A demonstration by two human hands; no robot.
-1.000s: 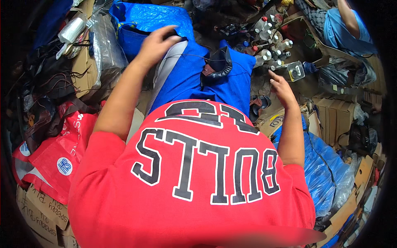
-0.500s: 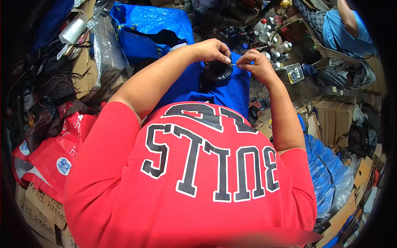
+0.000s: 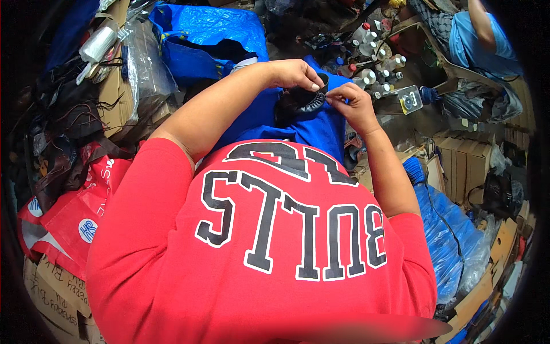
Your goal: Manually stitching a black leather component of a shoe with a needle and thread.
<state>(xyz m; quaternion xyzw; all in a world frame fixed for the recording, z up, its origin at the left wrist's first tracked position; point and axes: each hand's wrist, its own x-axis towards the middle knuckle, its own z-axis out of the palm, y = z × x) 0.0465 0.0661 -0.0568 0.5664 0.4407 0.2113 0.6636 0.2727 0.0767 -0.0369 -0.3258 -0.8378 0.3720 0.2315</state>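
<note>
A black shoe (image 3: 312, 106) with a pleated edge rests on the blue cloth (image 3: 243, 125) over my lap. My left hand (image 3: 299, 74) is closed on its far rim, thumb and fingers pinched together. At the shoe's right edge, my right hand (image 3: 352, 104) is closed in a pinch, its fingertips touching or nearly touching the pleats. Whatever lies between those right fingertips is too small to make out. The shoe's left part is dark and hard to tell from the shadow.
Ahead to the right stand several small bottles (image 3: 366, 74) with a clear plastic container (image 3: 409, 100) beside them. A blue bag (image 3: 212, 31) lies ahead left, a red bag (image 3: 74, 212) at left. Cardboard boxes (image 3: 458, 163) and blue plastic wrap (image 3: 447, 235) crowd my right. Another person's arm (image 3: 481, 26) shows far right.
My right hand has come slightly nearer the shoe's edge and a little lower. The thin, pale needle-like thing at its fingertips no longer shows. My left hand has shifted slightly downward.
</note>
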